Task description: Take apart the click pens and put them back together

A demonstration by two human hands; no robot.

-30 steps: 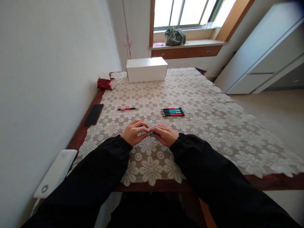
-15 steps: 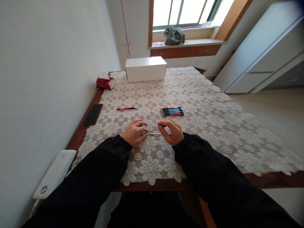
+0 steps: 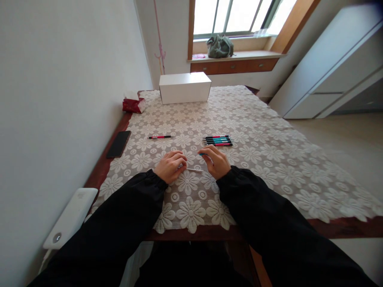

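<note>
My left hand (image 3: 171,166) is closed, its thumb and fingertips pinching one end of a thin white rod (image 3: 195,170), which looks like the inner tube of a pen. The rod points right, low over the cloth, its far end near my right palm. My right hand (image 3: 218,161) is closed too, with a small teal pen piece (image 3: 201,154) between thumb and forefinger; the fingers hide the rest of it. Just beyond that hand lie several black, teal and red pens (image 3: 218,140) in a row. A single red and black pen (image 3: 160,137) lies farther left.
A white lace cloth (image 3: 260,131) covers the table. At its left edge lie a dark phone (image 3: 119,144) and a red tissue pack (image 3: 133,105). The white box (image 3: 184,91) stands at the far end. By the wall is a white device (image 3: 70,217) with a cable.
The rod's right end has dropped slightly, so it now slants. My left fingers have closed more together, and my right hand has shifted a little away from me with the teal piece.
</note>
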